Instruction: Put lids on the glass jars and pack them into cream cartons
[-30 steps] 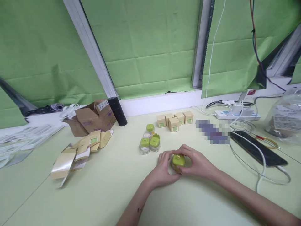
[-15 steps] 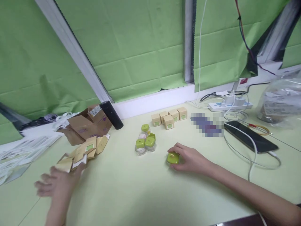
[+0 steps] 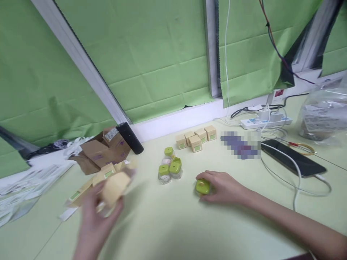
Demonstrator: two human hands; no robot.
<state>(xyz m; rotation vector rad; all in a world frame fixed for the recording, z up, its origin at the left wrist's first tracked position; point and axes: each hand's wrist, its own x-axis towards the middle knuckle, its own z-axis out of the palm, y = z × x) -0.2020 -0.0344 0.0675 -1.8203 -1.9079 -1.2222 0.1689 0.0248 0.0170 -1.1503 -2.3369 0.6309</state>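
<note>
Five boxes [image 3: 195,144] stand closed, seemingly done; three jars [image 3: 175,166] sit unboxed; left hand [image 3: 93,218], fingers pinching a carton [image 3: 116,185]; right hand [image 3: 222,186], fingers curled round another jar [image 3: 202,187].

Evenly bright indoor view with soft shadows, wide-angle stretch and a blurred left hand [image 3: 99,213].
Diffuse light from a source outside the frame washes the pale tabletop [image 3: 162,216], where broad, faint shadows pool in the foreground; white highlights glint on the clear plastic bag [image 3: 325,112]. The small cardboard box [image 3: 115,187] in the left hand smears too, while the right hand [image 3: 221,186] looks crisper. Window posts [image 3: 81,61] lean at the left, and coarse pixelation hides a patch [image 3: 240,145] of the table.
</note>
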